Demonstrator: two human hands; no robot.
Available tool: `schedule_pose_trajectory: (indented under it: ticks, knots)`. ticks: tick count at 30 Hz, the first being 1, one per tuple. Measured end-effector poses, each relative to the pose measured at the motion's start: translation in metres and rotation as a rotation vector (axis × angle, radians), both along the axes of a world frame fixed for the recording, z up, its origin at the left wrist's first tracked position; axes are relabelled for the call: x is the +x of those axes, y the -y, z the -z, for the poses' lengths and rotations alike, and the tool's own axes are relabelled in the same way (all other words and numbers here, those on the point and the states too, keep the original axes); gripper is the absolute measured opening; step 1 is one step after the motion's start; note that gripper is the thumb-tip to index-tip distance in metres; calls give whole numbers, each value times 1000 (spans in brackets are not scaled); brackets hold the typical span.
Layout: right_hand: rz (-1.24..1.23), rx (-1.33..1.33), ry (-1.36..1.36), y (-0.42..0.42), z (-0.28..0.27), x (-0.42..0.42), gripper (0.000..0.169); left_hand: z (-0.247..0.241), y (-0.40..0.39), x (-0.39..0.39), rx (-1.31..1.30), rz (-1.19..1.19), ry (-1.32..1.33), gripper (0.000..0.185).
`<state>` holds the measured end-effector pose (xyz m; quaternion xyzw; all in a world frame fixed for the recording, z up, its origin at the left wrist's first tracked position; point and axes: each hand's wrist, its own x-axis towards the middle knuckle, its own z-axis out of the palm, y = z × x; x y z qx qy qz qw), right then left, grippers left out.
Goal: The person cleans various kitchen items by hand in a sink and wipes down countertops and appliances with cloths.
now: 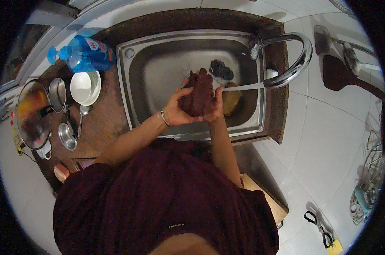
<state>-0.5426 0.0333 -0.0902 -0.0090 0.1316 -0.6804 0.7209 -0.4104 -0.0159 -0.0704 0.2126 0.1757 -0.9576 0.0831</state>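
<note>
Over the sink, my left hand (177, 110) and my right hand (216, 106) hold a dark red-brown, lumpy cloth-like item (199, 94) between them. My left palm is under its left side, and the right thumb lies along its other edge. From the chrome gooseneck tap (302, 60), a stream of water (243, 87) runs to my right thumb and the item. Below, in the stainless steel sink (157, 70), are a black lumpy thing (221, 70) and a yellowish-brown thing (231, 98), partly hidden by my right hand; neither can be made out exactly.
Left of the sink, a blue pump bottle (90, 54) stands near white bowls (84, 87), a small metal bowl (67, 136) and a glass lid (34, 114). Spatulas (337, 73) hang on the right-hand tiled wall, with scissors (320, 228) lower down.
</note>
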Motion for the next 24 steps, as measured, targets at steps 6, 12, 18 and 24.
schedule_pose_trajectory:
  ticks: [6,12,18,24]
  knots:
    - [-61,-97,-174,38,-40,-26,47,-38,-9,-18,-20,-68,-314,54]
    - [-303,233,-606,61,-72,-39,21,-44,13,-13,-246,219,-307,36]
    - [-459,300,-1262,73,-46,-22,19,-24,20,-11,-724,577,221,18]
    - [-623,113,-2289,54,34,-7,22,29,-2,-24,-1423,711,632,23]
